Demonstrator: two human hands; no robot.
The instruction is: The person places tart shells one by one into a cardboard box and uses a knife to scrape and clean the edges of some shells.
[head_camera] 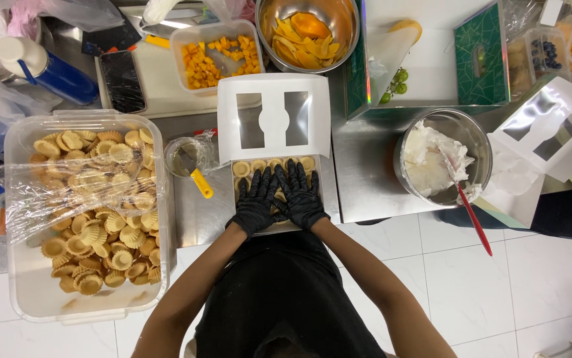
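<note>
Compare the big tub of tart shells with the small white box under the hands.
The tub is large, clear plastic, heaped with loose shells and part covered by film; the box is small, white card, its windowed lid raised, with shells set in rows. Only the box has the left hand and right hand on it. Both hold shells.

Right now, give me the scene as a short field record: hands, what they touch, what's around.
left hand: black glove, flat on tart shells in the white box
right hand: black glove, flat beside the left, fingers spread
white box: lid with windows stands open behind it
tart shells in box: a row shows past the fingertips
big tub: to the left, heaped with empty tart shells, cling film partly over it
cream bowl: to the right, red-handled spatula in it
fruit: cut orange cubes in a clear tub
</note>
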